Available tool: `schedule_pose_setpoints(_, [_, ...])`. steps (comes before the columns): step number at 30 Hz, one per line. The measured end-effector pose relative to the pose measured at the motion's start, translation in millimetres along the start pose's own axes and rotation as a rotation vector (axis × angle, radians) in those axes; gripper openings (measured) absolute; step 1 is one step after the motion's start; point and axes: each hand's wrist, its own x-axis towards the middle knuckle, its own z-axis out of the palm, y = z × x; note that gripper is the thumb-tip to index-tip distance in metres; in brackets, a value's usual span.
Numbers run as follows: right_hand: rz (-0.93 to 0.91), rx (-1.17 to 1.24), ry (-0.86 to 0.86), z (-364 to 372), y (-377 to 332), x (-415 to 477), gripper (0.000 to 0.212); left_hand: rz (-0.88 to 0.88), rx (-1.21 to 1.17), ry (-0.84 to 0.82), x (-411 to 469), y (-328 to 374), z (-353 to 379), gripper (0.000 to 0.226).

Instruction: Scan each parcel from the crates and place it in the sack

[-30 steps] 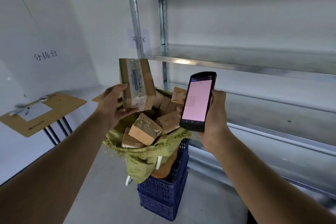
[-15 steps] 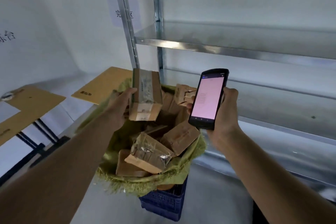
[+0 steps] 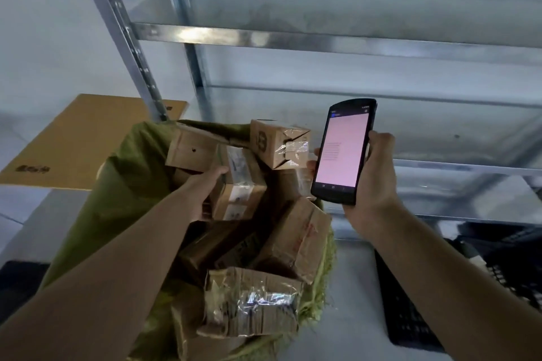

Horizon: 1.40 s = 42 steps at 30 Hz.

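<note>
My left hand (image 3: 205, 193) grips a small taped cardboard parcel (image 3: 239, 184) with a white label, held low inside the mouth of the green sack (image 3: 123, 184). Several other brown parcels fill the sack, among them a crumpled taped one (image 3: 252, 302) at the front and a boxy one (image 3: 278, 142) at the back. To the right of the sack, my right hand (image 3: 372, 182) holds a black handheld scanner (image 3: 343, 151) upright, its screen lit pink and facing me.
A metal shelving rack (image 3: 322, 38) stands right behind the sack, its upright post (image 3: 129, 38) at the left. Flat cardboard sheets (image 3: 82, 138) lie on a white table at left. A dark crate (image 3: 416, 316) sits on the floor at lower right.
My left hand has lowered the parcel from above the sack down among the other parcels. My view has moved closer and tilted down. The scanner stays raised in my right hand.
</note>
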Motion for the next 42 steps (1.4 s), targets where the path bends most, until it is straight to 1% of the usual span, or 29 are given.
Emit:
schedule_pose_setpoints(3, [0.012,-0.014,0.024,-5.5,1.6,1.6,0.054,-0.041,0.022,0.006,12.4,1.0,9.0,0.059])
schedule_pose_setpoints(7, [0.017,-0.014,0.056,-11.3,1.7,-0.6,0.053,-0.037,0.007,0.03,12.2,5.6,13.8,0.058])
schedule_pose_setpoints(9, [0.018,-0.008,0.065,-14.0,1.3,-3.7,0.053,0.002,-0.031,0.048,6.3,7.2,16.0,0.05])
schedule_pose_setpoints(12, [0.037,0.003,0.043,-20.9,-1.6,-9.6,0.052,0.078,-0.098,0.129,-4.2,7.5,17.8,0.043])
schedule_pose_setpoints(17, [0.035,0.038,-0.017,-40.6,-8.4,-24.6,0.052,0.182,-0.117,0.266,-45.5,8.0,19.1,0.055])
schedule_pose_setpoints(19, [0.049,0.053,-0.042,-49.8,-10.2,-32.8,0.052,0.233,-0.099,0.294,-66.9,6.9,24.1,0.052])
schedule_pose_setpoints(24, [0.07,0.045,-0.114,-79.6,-15.0,-57.5,0.049,0.357,-0.161,0.282,-130.6,-0.3,53.4,0.032])
schedule_pose_setpoints(28, [0.059,0.042,-0.146,-100.8,-22.7,-81.9,0.05,0.418,-0.17,0.283,-179.9,-8.8,81.4,0.031])
schedule_pose_setpoints(30, [0.052,0.029,-0.136,-108.8,-27.5,-96.7,0.051,0.428,-0.194,0.283,-200.9,-14.1,93.6,0.034])
schedule_pose_setpoints(32, [0.05,0.001,-0.112,-116.3,-31.6,-112.5,0.054,0.435,-0.209,0.291,-216.1,-21.7,102.9,0.043])
schedule_pose_setpoints(34, [0.055,-0.015,-0.089,-123.5,-35.6,-130.6,0.055,0.439,-0.218,0.292,-232.7,-29.6,111.5,0.042])
schedule_pose_setpoints(36, [0.061,-0.017,-0.079,-133.8,-40.4,-151.5,0.062,0.447,-0.221,0.273,-251.1,-40.1,119.1,0.041])
schedule_pose_setpoints(38, [0.038,-0.021,-0.061,-144.1,-43.6,-173.1,0.066,0.447,-0.22,0.248,-266.9,-51.4,125.8,0.044])
schedule_pose_setpoints(41, [-0.012,-0.022,-0.01,-161.0,-40.3,-208.1,0.066,0.486,-0.25,0.181,-288.4,-70.9,139.5,0.032])
schedule_pose_setpoints(42, [-0.021,-0.015,0.008,-167.6,-36.7,-218.9,0.068,0.488,-0.26,0.144,-296.2,-78.3,145.3,0.032])
